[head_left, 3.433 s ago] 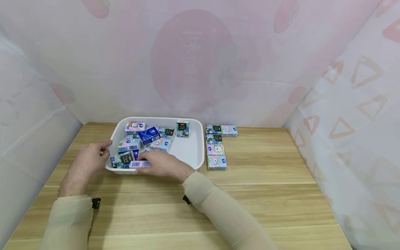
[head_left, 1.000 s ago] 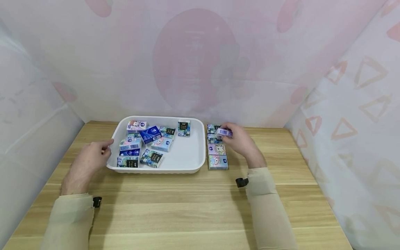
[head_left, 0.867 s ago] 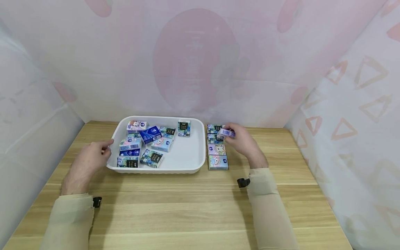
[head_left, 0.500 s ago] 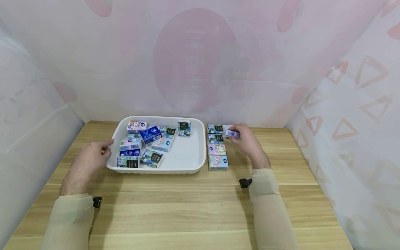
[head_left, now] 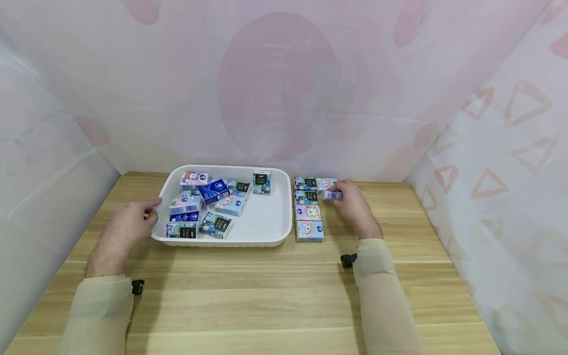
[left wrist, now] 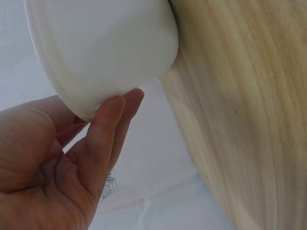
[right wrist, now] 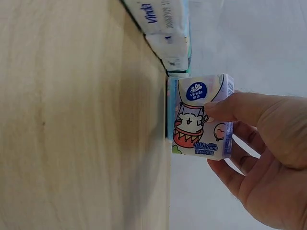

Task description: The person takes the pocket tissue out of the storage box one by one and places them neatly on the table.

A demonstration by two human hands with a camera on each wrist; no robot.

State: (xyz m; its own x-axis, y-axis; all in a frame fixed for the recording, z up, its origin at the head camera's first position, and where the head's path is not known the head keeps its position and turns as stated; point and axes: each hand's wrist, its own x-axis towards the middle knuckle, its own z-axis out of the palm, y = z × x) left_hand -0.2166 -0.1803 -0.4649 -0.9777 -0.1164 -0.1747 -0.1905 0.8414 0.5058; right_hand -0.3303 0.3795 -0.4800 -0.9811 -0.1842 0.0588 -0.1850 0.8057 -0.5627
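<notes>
My left hand [head_left: 126,228] pinches the left rim of a white plastic tray [head_left: 263,217]; the left wrist view shows thumb and fingers on either side of the tray's wall [left wrist: 110,52]. Between the thumb and fingers of my right hand [head_left: 354,204] is a small purple pack of tissues [head_left: 332,195]. In the right wrist view this tissue pack [right wrist: 194,120] stands on edge, showing a cartoon puppy and a drum. It is just in front of a light-blue tissue pack [head_left: 326,184] and right of a dark floral pack [head_left: 306,197]. Whether it touches the table cannot be told.
Several tissue packs lie jumbled in the tray, mostly at its left, including a dark-blue one [head_left: 214,191]. Right of the tray, packs form a column, with a purple pack [head_left: 308,212] and a light-blue cartoon pack [head_left: 309,230] nearest. A fabric wall [head_left: 275,123] rises behind the wooden table [head_left: 248,296].
My right hand has taken the purple tissue pack from the tray to the column's right side, lately moving it slightly right and toward me. My left hand stays at the tray's rim.
</notes>
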